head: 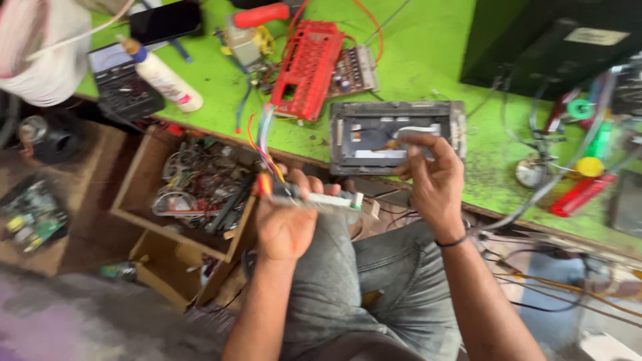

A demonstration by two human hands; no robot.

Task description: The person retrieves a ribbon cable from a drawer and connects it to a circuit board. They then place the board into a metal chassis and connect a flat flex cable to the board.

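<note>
Left hand (286, 224) clamps a small wired part (319, 198) just off the green workbench's (428, 73) near edge, while the right hand (433, 179) pinches inside the grey metal frame (394, 136) at that edge; steadying the frame seems wise.

Bench (428, 60) beyond both hands: bright green, dark-speckled. Frame (397, 136) at right hand (435, 184): grey, black inside. Housing (306, 69) beyond left hand (289, 220): red. Bottle (166, 79) far left: white, orange cap. Wires (262, 144) at left hand: red, orange, white. Trousers (374, 281) beneath hands: grey.
</note>
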